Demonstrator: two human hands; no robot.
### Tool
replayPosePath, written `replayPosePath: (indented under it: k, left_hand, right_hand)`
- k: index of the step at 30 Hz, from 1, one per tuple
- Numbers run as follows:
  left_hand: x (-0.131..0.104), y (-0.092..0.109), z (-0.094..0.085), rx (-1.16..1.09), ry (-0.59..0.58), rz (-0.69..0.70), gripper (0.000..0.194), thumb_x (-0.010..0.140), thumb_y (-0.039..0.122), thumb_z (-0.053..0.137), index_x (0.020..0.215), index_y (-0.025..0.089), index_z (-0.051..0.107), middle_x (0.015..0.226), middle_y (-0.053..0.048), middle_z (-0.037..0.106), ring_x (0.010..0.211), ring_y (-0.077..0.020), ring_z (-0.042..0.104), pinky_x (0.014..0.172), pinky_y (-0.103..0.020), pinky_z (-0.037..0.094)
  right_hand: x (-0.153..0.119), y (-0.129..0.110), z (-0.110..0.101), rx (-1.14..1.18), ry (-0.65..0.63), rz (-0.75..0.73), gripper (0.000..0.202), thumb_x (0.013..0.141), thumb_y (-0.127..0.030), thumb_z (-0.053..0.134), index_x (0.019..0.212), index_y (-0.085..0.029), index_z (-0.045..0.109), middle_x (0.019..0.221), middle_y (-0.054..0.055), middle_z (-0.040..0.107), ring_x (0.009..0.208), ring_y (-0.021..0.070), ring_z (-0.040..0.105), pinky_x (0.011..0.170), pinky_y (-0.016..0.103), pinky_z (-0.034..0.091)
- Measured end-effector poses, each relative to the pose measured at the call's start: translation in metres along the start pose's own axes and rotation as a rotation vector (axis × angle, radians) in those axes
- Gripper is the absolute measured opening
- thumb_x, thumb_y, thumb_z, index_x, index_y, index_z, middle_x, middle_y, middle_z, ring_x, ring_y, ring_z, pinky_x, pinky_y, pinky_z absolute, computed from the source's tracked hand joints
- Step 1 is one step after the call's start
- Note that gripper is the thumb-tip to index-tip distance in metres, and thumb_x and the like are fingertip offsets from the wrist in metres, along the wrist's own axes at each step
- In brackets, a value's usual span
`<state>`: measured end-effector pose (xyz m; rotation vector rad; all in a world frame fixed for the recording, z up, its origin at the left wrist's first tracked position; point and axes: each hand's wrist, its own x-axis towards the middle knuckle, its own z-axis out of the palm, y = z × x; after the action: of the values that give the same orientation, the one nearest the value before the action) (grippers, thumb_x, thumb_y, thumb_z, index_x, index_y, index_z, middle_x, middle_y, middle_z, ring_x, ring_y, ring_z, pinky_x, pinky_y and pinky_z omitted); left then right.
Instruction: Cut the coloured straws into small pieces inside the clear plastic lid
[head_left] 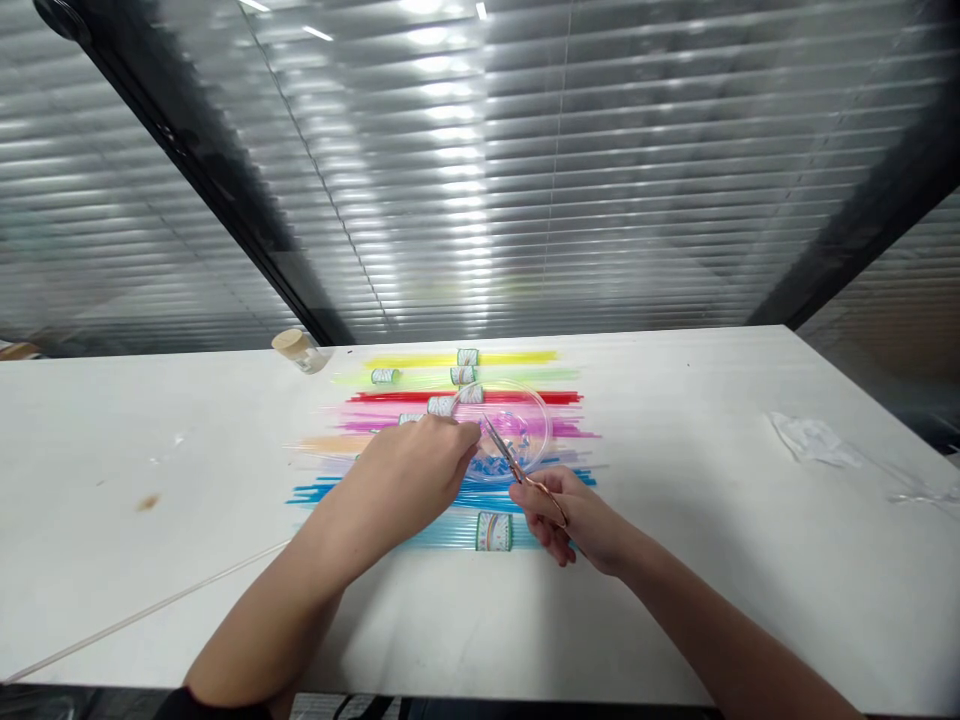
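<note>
My right hand [564, 508] grips a pair of scissors [537, 487] with rose-gold handles, their blades pointing up and left over a clear round bowl [550, 430]. Small blue and purple cut pieces [491, 464] lie in the bowl. My left hand [420, 455] is closed in a pinch at the bowl's left side, near the blade tips; what it pinches is hidden. A long pale straw [150, 610] runs from the table's front left and disappears behind my left forearm, in line with those fingers. Beneath both hands lie bundles of coloured straws, including light blue ones [442, 532].
Yellow [517, 357], red [555, 398] and other straw bundles lie in rows, several with printed paper bands [494, 532]. A cork-topped jar [298, 350] lies tilted at the back left. Crumpled clear plastic [814, 440] is on the right. Glass with blinds [600, 200] stands behind the table.
</note>
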<state>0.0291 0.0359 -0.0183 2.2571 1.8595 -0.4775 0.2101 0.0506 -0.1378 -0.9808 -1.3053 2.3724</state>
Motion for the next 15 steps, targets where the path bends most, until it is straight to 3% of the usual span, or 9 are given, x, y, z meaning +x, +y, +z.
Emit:
replayPosePath:
  k: [15]
  left_hand:
    - [0.0014, 0.0023, 0.0014, 0.032, 0.015, 0.021, 0.024, 0.098, 0.022, 0.038, 0.083, 0.018, 0.057, 0.073, -0.003, 0.061, 0.055, -0.0148, 0.049, 0.046, -0.027, 0.021]
  right_hand:
    - [0.0017, 0.0009, -0.0009, 0.0, 0.026, 0.002, 0.053, 0.078, -0.059, 0.068, 0.052, -0.017, 0.047, 0.044, -0.006, 0.048, 0.029, 0.0038, 0.038, 0.03, 0.017, 0.026]
